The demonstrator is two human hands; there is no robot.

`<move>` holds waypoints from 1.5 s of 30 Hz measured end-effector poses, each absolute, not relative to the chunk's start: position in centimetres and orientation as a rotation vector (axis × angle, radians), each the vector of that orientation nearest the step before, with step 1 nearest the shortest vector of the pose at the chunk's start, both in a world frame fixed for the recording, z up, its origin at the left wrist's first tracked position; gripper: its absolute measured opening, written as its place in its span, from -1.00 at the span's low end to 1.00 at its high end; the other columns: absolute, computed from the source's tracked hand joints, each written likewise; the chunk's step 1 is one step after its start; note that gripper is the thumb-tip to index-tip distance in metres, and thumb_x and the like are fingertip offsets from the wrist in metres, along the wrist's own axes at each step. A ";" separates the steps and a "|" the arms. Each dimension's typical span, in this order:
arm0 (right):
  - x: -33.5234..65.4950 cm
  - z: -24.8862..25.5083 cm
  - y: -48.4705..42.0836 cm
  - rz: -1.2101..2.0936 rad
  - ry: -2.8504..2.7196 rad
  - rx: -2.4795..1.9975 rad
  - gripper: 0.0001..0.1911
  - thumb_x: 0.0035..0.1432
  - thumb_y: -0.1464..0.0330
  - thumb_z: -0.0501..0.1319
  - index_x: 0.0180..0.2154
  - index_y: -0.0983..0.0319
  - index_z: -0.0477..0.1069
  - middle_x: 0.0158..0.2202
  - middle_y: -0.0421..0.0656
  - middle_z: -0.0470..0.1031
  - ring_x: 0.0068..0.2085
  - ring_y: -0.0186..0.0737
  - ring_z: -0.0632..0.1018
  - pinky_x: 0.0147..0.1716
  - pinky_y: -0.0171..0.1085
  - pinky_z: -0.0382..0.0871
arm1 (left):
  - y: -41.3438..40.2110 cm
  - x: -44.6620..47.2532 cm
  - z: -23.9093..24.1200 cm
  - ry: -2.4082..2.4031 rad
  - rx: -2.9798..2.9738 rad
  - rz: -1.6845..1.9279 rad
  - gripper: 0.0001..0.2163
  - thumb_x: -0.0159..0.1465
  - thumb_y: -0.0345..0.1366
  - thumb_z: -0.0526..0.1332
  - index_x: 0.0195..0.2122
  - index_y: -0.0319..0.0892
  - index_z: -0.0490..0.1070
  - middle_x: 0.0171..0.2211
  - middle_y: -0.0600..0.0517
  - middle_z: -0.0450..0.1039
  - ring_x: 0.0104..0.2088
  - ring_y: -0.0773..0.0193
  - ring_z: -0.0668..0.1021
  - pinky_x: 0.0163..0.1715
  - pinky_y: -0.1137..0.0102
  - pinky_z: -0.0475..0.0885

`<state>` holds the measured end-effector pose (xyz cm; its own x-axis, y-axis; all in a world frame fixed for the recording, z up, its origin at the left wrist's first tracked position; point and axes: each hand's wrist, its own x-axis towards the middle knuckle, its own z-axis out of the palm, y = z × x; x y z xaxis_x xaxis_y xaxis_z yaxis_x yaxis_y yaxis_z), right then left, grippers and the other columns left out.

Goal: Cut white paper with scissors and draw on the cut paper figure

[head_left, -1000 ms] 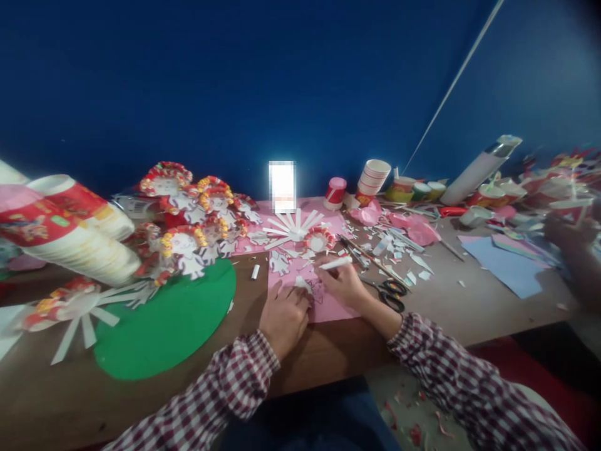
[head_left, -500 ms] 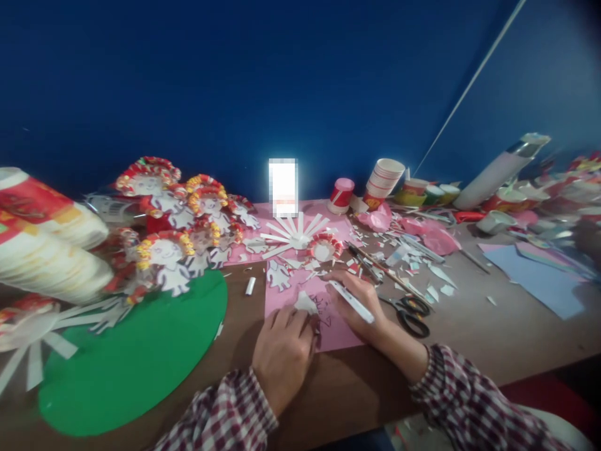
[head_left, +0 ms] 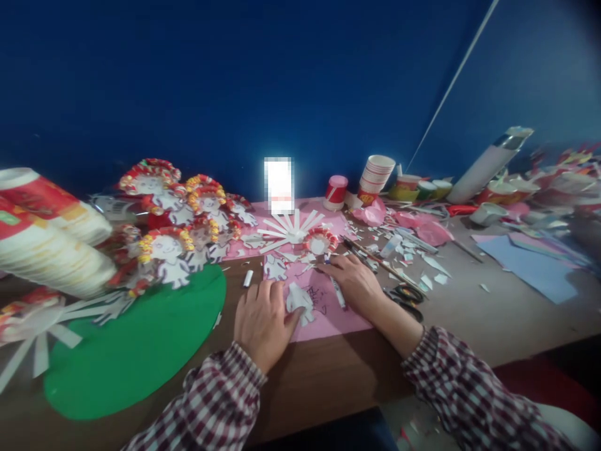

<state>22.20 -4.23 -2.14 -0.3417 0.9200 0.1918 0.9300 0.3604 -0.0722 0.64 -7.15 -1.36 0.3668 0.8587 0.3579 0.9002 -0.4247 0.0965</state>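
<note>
My left hand (head_left: 265, 322) lies with its fingers apart on the left edge of the pink paper (head_left: 342, 322). Its thumb touches or nearly touches a small white paper figure cutout (head_left: 300, 302). Dark pen lines (head_left: 317, 299) are drawn on the pink paper beside that cutout. My right hand (head_left: 354, 282) is over the paper's right side with fingers stretched to the left. A white marker (head_left: 338, 293) lies below its fingers, apparently out of the grip. Another paper figure (head_left: 275, 268) rests at the paper's upper left corner.
A green oval sheet (head_left: 141, 351) and stacked paper cups (head_left: 51, 250) are at left, with several paper dolls (head_left: 169, 254) behind. Black-handled scissors (head_left: 406, 294) lie beside my right forearm. Paper scraps (head_left: 410, 250), a cut cup (head_left: 293, 230) and blue sheets (head_left: 526, 266) spread beyond.
My right hand has let go of the marker, which now lies on the pink paper. My left hand has shifted left and uncovered the white cutout. The view has turned slightly.
</note>
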 end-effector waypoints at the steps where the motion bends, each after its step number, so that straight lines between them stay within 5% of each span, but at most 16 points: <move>1: 22.2 -2.1 -4.3 -0.095 -2.421 -1.679 -0.62 0.20 0.45 0.05 0.03 0.05 0.32 -0.17 -0.06 0.38 -0.16 -0.12 0.33 -0.20 -0.27 0.25 | -7.1 0.6 -1.4 -1.635 -2.492 -0.506 -0.60 0.16 0.00 0.09 -0.16 -0.22 0.32 -0.24 -0.12 0.34 -0.20 0.03 0.37 -0.26 0.19 0.27; 7: 21.4 -1.3 -5.3 -0.229 -2.263 -1.728 -0.60 0.22 0.44 0.00 0.09 0.15 0.23 -0.19 -0.05 0.42 -0.17 -0.10 0.36 -0.20 -0.26 0.22 | -7.4 0.9 -1.3 -1.761 -2.541 -0.367 -0.70 0.18 -0.03 0.06 -0.31 -0.18 0.35 -0.29 -0.08 0.34 -0.23 0.09 0.38 -0.26 0.26 0.23; 18: 18.2 -1.1 -7.3 -0.028 -2.414 -1.527 -0.76 0.19 0.19 0.06 -0.28 0.22 0.35 -0.37 -0.12 0.47 -0.31 -0.18 0.43 -0.35 -0.30 0.14 | -7.6 1.1 -1.7 -1.758 -2.608 -0.470 -0.85 0.18 -0.19 0.09 -0.32 -0.15 0.29 -0.33 -0.03 0.36 -0.27 0.12 0.41 -0.29 0.29 0.21; 29: 18.5 -1.8 -7.0 0.381 -2.142 -1.501 -0.82 0.07 0.33 0.20 -0.24 0.19 0.33 -0.41 -0.24 0.50 -0.44 -0.34 0.44 -0.44 -0.39 0.14 | -7.1 1.0 -2.4 -1.766 -2.874 -1.094 -0.85 0.10 -0.49 0.10 -0.31 -0.15 0.26 -0.31 0.02 0.33 -0.27 0.24 0.42 -0.26 0.35 0.33; 36: 18.3 -1.4 -6.9 0.792 -1.650 -1.234 -0.75 0.00 0.34 0.24 -0.23 0.21 0.29 -0.47 -0.25 0.43 -0.52 -0.40 0.40 -0.53 -0.43 0.18 | -6.2 1.3 -2.5 -2.101 -2.610 -1.978 -0.47 -0.01 -0.23 0.31 -0.01 -0.18 0.18 -0.19 -0.04 0.31 -0.35 0.31 0.45 -0.36 0.38 0.43; 41: 18.3 -0.8 -7.2 1.092 -1.533 -1.088 -0.72 0.00 0.32 0.25 -0.22 0.24 0.27 -0.47 -0.25 0.39 -0.52 -0.41 0.40 -0.54 -0.43 0.24 | -5.9 1.0 -2.0 -2.232 -2.987 -1.996 -0.71 0.05 -0.15 0.25 -0.28 -0.24 0.42 -0.40 0.01 0.46 -0.41 0.29 0.48 -0.39 0.43 0.40; 45: 21.8 0.3 -8.8 0.839 -1.807 -1.319 -0.79 0.16 0.30 0.11 -0.16 0.23 0.33 -0.34 -0.15 0.47 -0.38 -0.31 0.47 -0.40 -0.36 0.30 | -5.9 0.8 -1.6 -2.451 -2.873 -2.091 -0.74 0.02 -0.13 0.28 -0.39 -0.25 0.45 -0.55 0.09 0.40 -0.56 0.41 0.40 -0.54 0.52 0.36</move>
<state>21.82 -8.85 0.28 -0.2030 0.9623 0.1812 0.4825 0.2593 -0.8366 0.76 -5.93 -1.59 0.2284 0.9705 -0.0774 0.0766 0.0614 0.9952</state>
